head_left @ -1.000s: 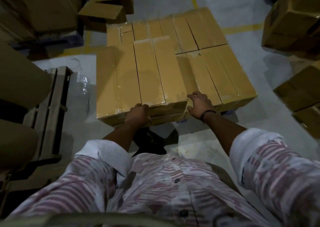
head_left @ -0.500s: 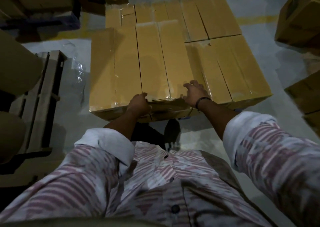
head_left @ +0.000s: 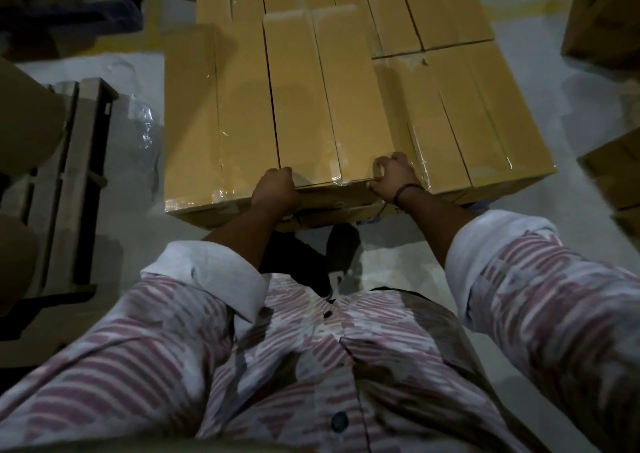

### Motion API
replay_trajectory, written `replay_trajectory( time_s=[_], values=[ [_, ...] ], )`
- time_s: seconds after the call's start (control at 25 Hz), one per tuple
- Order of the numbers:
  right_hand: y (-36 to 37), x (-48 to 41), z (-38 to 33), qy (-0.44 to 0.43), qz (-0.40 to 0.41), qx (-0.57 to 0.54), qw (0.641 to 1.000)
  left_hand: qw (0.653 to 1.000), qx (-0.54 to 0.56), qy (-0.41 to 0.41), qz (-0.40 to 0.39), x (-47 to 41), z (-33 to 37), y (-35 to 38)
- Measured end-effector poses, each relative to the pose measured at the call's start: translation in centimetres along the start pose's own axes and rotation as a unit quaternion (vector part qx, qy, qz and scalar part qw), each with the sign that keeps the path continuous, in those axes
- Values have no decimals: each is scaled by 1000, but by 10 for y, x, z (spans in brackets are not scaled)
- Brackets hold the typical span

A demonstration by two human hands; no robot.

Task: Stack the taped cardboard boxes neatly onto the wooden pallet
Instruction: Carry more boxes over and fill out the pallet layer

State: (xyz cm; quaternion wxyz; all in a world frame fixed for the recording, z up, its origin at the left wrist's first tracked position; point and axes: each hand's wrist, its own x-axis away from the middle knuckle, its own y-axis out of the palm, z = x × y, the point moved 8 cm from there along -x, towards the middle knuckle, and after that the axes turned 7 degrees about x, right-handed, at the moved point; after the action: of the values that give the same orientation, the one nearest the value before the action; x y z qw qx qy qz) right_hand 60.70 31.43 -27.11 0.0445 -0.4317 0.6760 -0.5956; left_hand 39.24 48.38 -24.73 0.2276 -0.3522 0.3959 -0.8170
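Note:
A long taped cardboard box (head_left: 318, 99) lies on top of a layer of several similar boxes (head_left: 467, 113) stacked in front of me; the pallet under them is almost hidden. My left hand (head_left: 275, 189) grips the top box's near left corner with curled fingers. My right hand (head_left: 393, 173) holds its near right corner, fingers curled over the edge. A lower box (head_left: 197, 116) sits flush at the left.
An empty wooden pallet (head_left: 74, 182) lies on the floor at left beside crumpled plastic wrap (head_left: 142, 123). More cardboard boxes (head_left: 602, 19) stand at the right edge and the far left. Pale concrete floor (head_left: 571, 238) shows to the right of the stack.
I have moved closer to the stack. My right hand shifted from lying flat on the lower boxes to curling round the top box's corner. The left hand stays on its corner.

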Motion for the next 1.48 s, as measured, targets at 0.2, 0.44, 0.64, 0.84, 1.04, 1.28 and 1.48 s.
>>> replay_trajectory(
  time_s=[0.2,0.44,0.64,0.84,1.04,1.28,1.48],
  values=[
    [-4,0,6,1,7,-58,998,999,2,-30,-12,-3,-3,6],
    [-6,9,1,-8,-1,-82,997,999,8,-30,-23,1,-2,12],
    [-10,11,-8,-3,-57,-70,996,999,-21,-15,-35,8,11,3],
    [-52,1,-41,17,-78,-25,996,998,-25,-7,-53,-10,42,-44],
    [-111,-29,-69,48,-62,-76,994,995,-59,19,-79,-70,70,-99],
    [-139,-62,-57,84,-14,-156,984,989,-97,59,-90,-152,111,-116],
    [-131,-110,-32,110,-11,-233,966,989,-88,73,-97,-208,139,-93]
  ],
)
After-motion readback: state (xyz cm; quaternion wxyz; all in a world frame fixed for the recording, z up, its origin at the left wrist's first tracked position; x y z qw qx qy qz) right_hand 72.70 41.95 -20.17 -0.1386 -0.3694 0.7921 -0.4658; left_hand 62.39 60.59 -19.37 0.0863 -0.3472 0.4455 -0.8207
